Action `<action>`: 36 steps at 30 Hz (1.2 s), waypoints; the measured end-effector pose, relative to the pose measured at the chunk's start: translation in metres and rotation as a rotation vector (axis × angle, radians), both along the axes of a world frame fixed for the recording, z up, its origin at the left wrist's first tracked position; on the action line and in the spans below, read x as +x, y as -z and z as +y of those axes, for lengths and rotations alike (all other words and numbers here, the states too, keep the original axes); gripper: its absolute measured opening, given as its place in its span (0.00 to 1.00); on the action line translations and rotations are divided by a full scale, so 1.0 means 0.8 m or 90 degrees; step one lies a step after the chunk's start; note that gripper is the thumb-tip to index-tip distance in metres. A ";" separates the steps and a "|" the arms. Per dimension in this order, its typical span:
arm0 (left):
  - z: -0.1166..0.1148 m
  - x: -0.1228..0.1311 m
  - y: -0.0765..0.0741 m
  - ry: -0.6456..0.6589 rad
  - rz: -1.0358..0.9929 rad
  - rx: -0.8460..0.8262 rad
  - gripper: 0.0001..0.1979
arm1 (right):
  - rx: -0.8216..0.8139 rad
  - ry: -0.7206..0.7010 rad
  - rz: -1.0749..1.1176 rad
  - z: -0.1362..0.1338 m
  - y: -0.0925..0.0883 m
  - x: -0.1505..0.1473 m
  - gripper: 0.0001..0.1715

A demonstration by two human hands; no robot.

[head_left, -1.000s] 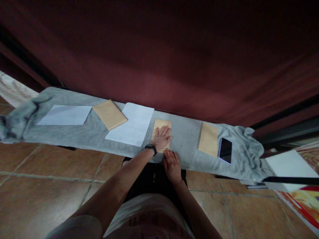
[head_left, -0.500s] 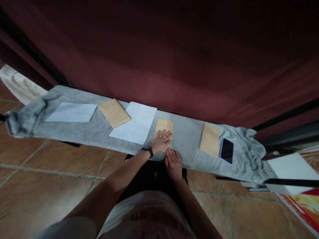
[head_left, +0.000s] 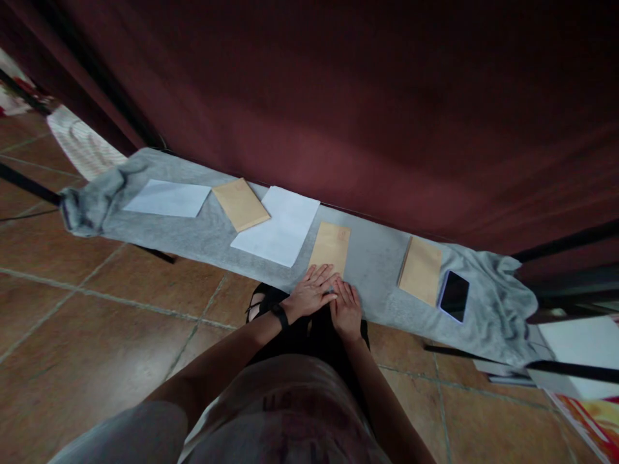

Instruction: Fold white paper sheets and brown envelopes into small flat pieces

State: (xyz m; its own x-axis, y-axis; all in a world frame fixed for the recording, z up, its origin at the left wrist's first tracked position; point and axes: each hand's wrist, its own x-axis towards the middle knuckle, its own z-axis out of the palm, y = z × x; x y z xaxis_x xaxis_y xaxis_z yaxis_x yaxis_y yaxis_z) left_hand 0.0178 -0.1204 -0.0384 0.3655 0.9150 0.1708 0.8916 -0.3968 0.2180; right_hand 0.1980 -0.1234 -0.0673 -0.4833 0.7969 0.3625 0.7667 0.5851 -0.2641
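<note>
A tan envelope [head_left: 333, 242] lies flat on the grey cloth near the table's front edge. My left hand [head_left: 313, 291], with a black band on the wrist, rests on its lower end with fingers spread flat. Beside it, my right hand [head_left: 347, 309] lies at the envelope's lower right corner, fingers extended and palm down. The two hands touch or nearly touch. Both cover the envelope's near edge. Neither hand grasps anything.
Left of the envelope are white sheets [head_left: 283, 225], another tan envelope [head_left: 242, 204] overlapping them, and more white paper [head_left: 168, 198]. To the right lie a stack of tan envelopes [head_left: 420, 270] and a phone [head_left: 454, 296]. A dark red curtain [head_left: 309, 142] hangs behind.
My left hand has slid down the envelope toward the front edge, baring its upper part. My right hand stays close beside it. The whole view has shifted slightly.
</note>
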 end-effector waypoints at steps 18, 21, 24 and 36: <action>-0.025 -0.017 -0.010 0.012 0.040 -0.032 0.33 | -0.083 -0.021 0.054 -0.016 -0.012 -0.036 0.31; -0.026 -0.017 -0.012 0.008 0.028 -0.045 0.33 | -0.069 -0.012 0.039 -0.017 -0.012 -0.035 0.30; -0.029 -0.018 -0.012 0.000 0.019 -0.045 0.33 | -0.048 -0.002 0.020 -0.017 -0.011 -0.028 0.29; -0.041 -0.033 -0.001 -0.175 -0.017 -0.002 0.30 | -0.035 0.068 -0.012 -0.017 -0.013 -0.026 0.28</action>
State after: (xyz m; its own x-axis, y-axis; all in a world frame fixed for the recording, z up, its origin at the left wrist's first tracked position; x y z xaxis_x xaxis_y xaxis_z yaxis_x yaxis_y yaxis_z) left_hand -0.0087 -0.1534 -0.0378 0.0984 0.9799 0.1737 0.9597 -0.1396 0.2439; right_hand 0.1776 -0.1373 -0.0572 -0.4015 0.8622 0.3088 0.8290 0.4855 -0.2775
